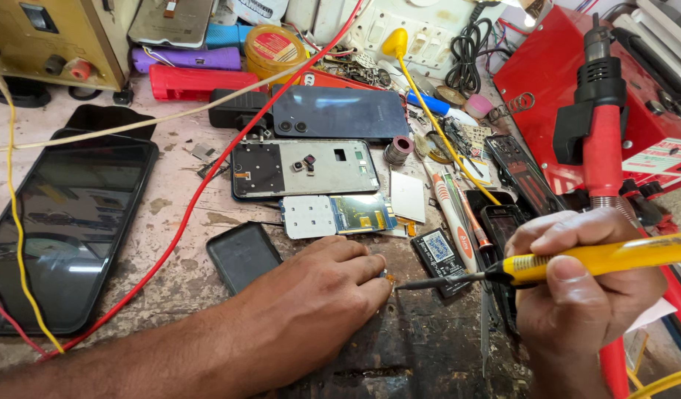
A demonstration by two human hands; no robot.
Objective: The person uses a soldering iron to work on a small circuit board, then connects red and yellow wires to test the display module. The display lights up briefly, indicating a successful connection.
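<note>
A small part, mostly hidden, lies at lower centre of the head view, pinned to the worn bench under the fingertips of the left hand, which presses flat, palm down. The right hand, lower right, is closed around a yellow soldering iron, its dark tip just beside the part. An opened phone frame lies above, centre frame.

You work in bright, even daylight: soft shadows under your hands, glare on the black screen at left, wide-angle bending at the edges.
</note>
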